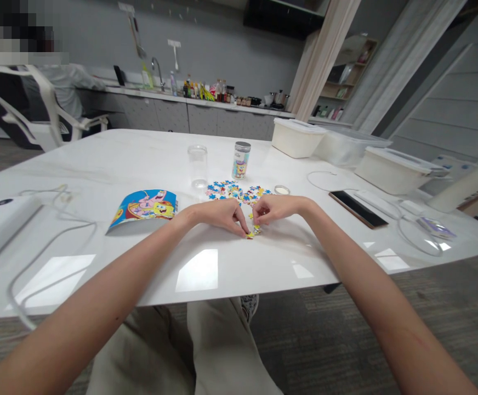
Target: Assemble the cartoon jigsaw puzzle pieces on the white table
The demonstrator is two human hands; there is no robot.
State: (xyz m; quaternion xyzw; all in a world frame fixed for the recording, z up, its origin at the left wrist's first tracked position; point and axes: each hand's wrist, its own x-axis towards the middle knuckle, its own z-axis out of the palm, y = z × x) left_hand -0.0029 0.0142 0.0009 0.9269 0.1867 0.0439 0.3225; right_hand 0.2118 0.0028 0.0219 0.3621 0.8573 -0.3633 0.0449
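Note:
My left hand [226, 215] pinches a small yellow jigsaw piece [249, 236] on the white table top. Beside it, the fingers of my right hand [274, 209] close on another yellow piece [257, 229]; the two pieces lie close together, and whether they interlock I cannot tell. Just beyond both hands spreads a heap of loose jigsaw pieces [233, 191], blue, yellow and red. A curled picture sheet [146, 206] with cartoon figures on blue lies left of my left forearm.
Behind the heap stand a clear open jar [198, 167] and a printed canister [241, 162]; a round lid [282, 190] lies nearby. Right are a dark phone [358, 208], cables and plastic bins [299, 138]. A white device [3, 227] with cables sits left. A person [64, 88] sits beyond.

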